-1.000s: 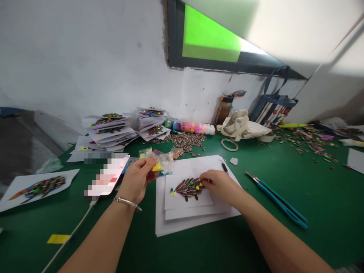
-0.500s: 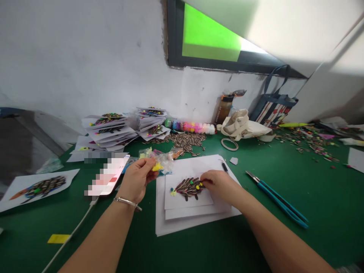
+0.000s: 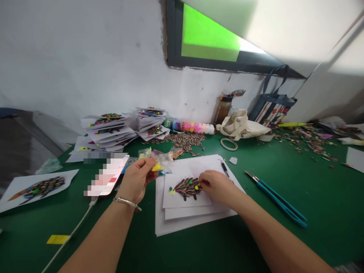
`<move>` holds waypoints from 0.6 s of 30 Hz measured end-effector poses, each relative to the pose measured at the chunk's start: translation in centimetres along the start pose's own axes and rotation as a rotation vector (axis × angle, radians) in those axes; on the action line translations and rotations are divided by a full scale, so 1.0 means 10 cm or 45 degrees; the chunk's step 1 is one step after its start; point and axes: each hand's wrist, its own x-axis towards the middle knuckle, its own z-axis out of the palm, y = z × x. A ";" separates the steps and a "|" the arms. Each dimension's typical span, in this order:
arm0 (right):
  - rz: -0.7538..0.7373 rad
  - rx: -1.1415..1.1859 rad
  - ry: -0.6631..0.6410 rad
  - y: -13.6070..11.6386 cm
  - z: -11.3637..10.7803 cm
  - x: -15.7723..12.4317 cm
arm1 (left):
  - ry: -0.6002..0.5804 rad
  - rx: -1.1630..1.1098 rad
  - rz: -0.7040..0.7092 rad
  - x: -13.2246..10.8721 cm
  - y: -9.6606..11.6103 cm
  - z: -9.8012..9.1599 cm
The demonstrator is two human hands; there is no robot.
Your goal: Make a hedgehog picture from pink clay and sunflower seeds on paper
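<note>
Between the fingertips of my left hand (image 3: pixel 140 172) is a soft yellow lump of what looks like modelling clay (image 3: pixel 157 167), held above clear plastic bags (image 3: pixel 168 162). My right hand (image 3: pixel 215 185) is closed, its fingertips at the right end of a sunflower-seed picture (image 3: pixel 186 187). Whatever those fingers pinch is hidden. Overlapping seeds form the picture's body, with green and yellow dots, a yellow-green piece and a blue dot at the left end. It lies on a small white sheet (image 3: pixel 178 204) atop larger white sheets (image 3: pixel 163 229).
A phone (image 3: pixel 112 176) with a cable lies left, near another seed picture (image 3: pixel 47 187). Behind are stacked pictures (image 3: pixel 113 132), a seed pile (image 3: pixel 186 142) and a tape roll (image 3: pixel 229 144). A black pen (image 3: pixel 225 169) and long blue-handled tweezers (image 3: pixel 277 199) lie right.
My right hand has shifted slightly left, staying at the picture's right end. The small sheet has slid slightly left. My left hand keeps its hold on the yellow clay.
</note>
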 end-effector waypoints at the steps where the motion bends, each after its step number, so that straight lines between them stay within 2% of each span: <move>1: 0.001 -0.005 -0.004 -0.01 0.00 0.00 | 0.002 -0.001 0.001 0.00 0.00 0.00; 12: -0.044 0.060 -0.044 -0.04 -0.06 -0.01 | 0.012 -0.006 -0.014 0.00 -0.01 -0.01; 18: 0.101 0.063 0.011 -0.07 -0.02 0.02 | 0.004 -0.001 -0.011 -0.01 0.00 0.00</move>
